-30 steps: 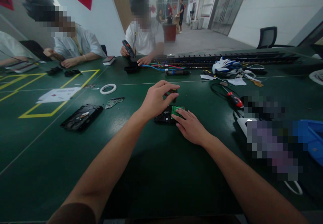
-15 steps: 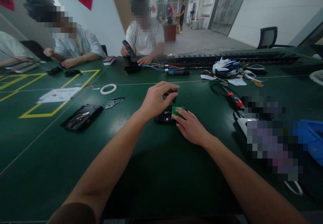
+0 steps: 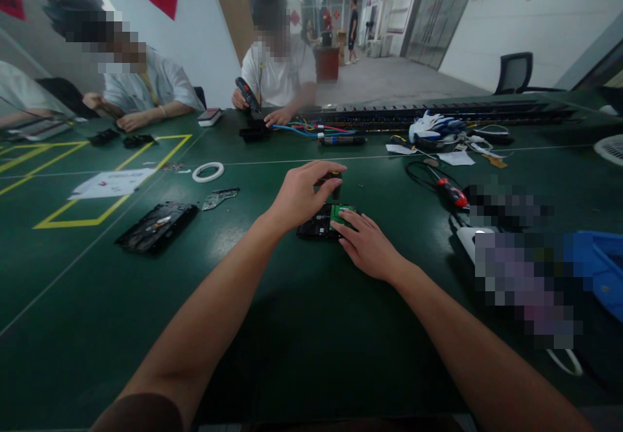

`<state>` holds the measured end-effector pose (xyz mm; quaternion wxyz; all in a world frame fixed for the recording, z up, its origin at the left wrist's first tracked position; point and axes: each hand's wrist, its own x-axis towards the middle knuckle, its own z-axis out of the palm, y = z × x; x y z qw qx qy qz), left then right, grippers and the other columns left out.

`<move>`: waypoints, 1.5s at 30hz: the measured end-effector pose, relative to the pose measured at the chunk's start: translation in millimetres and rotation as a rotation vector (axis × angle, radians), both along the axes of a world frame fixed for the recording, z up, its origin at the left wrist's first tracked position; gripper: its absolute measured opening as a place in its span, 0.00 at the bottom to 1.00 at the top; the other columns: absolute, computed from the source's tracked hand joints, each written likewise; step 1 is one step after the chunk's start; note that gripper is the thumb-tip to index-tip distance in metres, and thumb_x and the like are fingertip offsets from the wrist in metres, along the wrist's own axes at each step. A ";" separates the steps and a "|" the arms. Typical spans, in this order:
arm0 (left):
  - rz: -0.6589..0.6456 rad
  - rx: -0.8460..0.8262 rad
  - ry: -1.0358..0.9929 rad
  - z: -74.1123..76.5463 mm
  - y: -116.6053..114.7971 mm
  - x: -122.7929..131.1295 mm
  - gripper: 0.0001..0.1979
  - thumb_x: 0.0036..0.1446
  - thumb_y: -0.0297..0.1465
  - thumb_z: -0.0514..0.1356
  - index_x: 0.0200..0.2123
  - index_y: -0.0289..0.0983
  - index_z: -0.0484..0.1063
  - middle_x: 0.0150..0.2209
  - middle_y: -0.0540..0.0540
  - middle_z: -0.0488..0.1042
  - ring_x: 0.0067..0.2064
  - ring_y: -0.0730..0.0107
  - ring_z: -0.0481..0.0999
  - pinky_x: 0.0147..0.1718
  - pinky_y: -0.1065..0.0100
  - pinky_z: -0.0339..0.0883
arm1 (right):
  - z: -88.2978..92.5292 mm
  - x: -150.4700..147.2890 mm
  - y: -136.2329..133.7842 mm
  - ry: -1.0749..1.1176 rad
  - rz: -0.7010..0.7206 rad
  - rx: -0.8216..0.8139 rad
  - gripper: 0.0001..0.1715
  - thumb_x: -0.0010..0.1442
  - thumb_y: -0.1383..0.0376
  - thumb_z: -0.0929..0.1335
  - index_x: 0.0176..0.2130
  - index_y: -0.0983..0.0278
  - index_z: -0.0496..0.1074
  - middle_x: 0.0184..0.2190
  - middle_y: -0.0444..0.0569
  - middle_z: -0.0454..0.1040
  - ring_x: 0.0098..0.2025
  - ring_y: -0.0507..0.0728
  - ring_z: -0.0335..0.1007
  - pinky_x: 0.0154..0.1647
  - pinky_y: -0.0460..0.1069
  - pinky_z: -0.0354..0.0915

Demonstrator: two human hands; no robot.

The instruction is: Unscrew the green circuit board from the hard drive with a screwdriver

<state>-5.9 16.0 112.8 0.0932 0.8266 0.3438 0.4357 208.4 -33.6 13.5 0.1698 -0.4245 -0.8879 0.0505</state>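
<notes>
A small black device (image 3: 317, 227) with a green circuit board (image 3: 335, 212), resembling a hard drive, lies flat on the green table. My left hand (image 3: 307, 189) is closed over its far left side, pinching a short dark screwdriver (image 3: 336, 191) with a touch of yellow, held upright above the device. The tool's lower tip is hard to make out. My right hand (image 3: 367, 240) is open, its fingers spread and resting on the right side of the circuit board, hiding part of it.
Left of the hands are a black casing (image 3: 156, 226), a loose circuit board (image 3: 220, 198) and a white tape ring (image 3: 207, 172). A red-black screwdriver (image 3: 451, 193), gloves (image 3: 435, 127) and a blue bin (image 3: 601, 270) are to the right. Across the table, a person holds a power screwdriver (image 3: 248, 93).
Both hands keep almost the same place and grip. The view has shifted very slightly. In the background, a standing person has turned and stepped a little to the right.
</notes>
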 end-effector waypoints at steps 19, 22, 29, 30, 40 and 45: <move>0.102 0.044 0.035 -0.9 1.5 -0.2 0.10 0.64 0.32 0.67 0.47 0.38 0.77 0.44 0.46 0.80 0.39 0.71 0.78 0.39 0.68 0.73 | 2.0 -0.6 -0.6 -0.010 -0.003 -0.009 0.26 0.73 0.64 0.61 0.68 0.60 0.68 0.71 0.57 0.62 0.74 0.66 0.55 0.73 0.69 0.53; 0.144 0.050 0.041 -3.3 3.2 0.4 0.11 0.63 0.34 0.69 0.46 0.38 0.76 0.40 0.47 0.79 0.37 0.70 0.76 0.39 0.67 0.72 | 2.5 -0.7 -1.0 -0.007 0.005 -0.011 0.27 0.73 0.64 0.61 0.68 0.60 0.67 0.72 0.57 0.62 0.75 0.66 0.54 0.73 0.70 0.53; 0.049 0.037 0.084 -0.5 -1.1 1.7 0.11 0.69 0.31 0.61 0.52 0.39 0.76 0.47 0.44 0.77 0.46 0.66 0.78 0.47 0.64 0.73 | 3.1 -1.2 -1.2 -0.006 0.015 -0.009 0.27 0.74 0.63 0.61 0.68 0.60 0.67 0.72 0.58 0.61 0.75 0.66 0.53 0.73 0.70 0.52; 0.032 0.030 0.093 0.5 -2.0 1.6 0.12 0.70 0.30 0.60 0.53 0.39 0.76 0.48 0.43 0.77 0.48 0.66 0.78 0.49 0.63 0.73 | 3.1 -1.2 -1.1 -0.001 0.015 -0.012 0.27 0.74 0.63 0.61 0.68 0.60 0.67 0.72 0.58 0.61 0.75 0.66 0.53 0.73 0.71 0.52; -0.065 -0.032 0.117 2.6 -2.0 -0.2 0.20 0.71 0.25 0.51 0.62 0.38 0.71 0.58 0.41 0.77 0.57 0.64 0.77 0.59 0.59 0.71 | 2.1 -0.2 -0.4 0.002 0.013 -0.006 0.26 0.74 0.64 0.61 0.67 0.60 0.68 0.71 0.58 0.62 0.74 0.67 0.55 0.73 0.70 0.53; -0.026 -0.037 0.110 3.1 -2.9 1.2 0.18 0.72 0.26 0.53 0.60 0.38 0.73 0.52 0.41 0.78 0.49 0.67 0.79 0.53 0.62 0.73 | 1.9 -0.3 -0.4 -0.002 0.012 -0.009 0.26 0.74 0.63 0.62 0.68 0.59 0.67 0.72 0.57 0.62 0.74 0.66 0.54 0.73 0.70 0.52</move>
